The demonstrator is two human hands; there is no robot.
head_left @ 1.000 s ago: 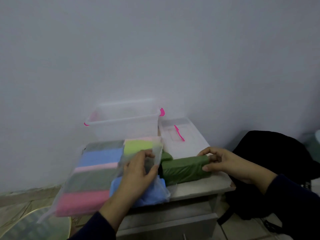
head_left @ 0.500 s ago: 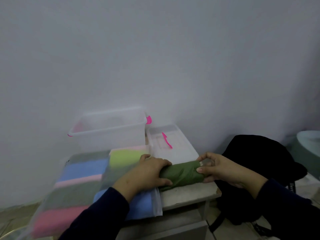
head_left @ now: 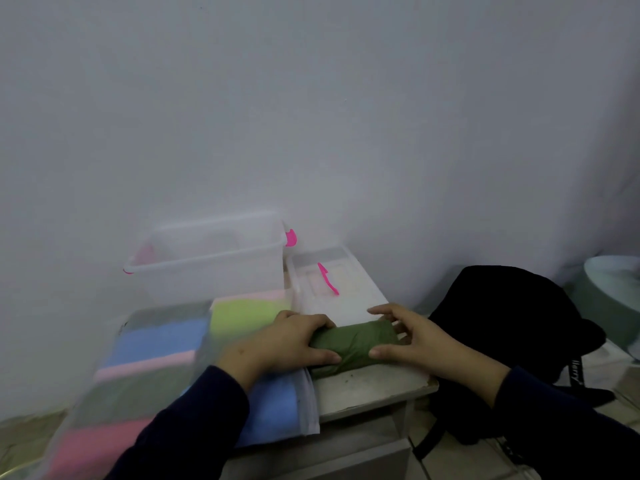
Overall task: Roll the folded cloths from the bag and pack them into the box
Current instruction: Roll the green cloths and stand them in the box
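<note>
With the left hand (head_left: 294, 341) and right hand (head_left: 412, 341) both gripping the green roll (head_left: 356, 341) near the table's (head_left: 367, 386) front edge, loosening either grip risks it unrolling before reaching the box (head_left: 207, 261).

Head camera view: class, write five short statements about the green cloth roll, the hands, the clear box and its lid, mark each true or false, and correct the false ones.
1. Both hands hold the green cloth roll. True: the left hand grips one end and the right hand the other.
2. The roll already lies inside the clear box. False: it lies on the table, in front of the box.
3. The lid is closed on the box. False: it lies flat on the table beside the box.
4. The bag holds folded cloths in several colours. True.
5. A red backpack stands right of the table. False: the backpack is black.
</note>
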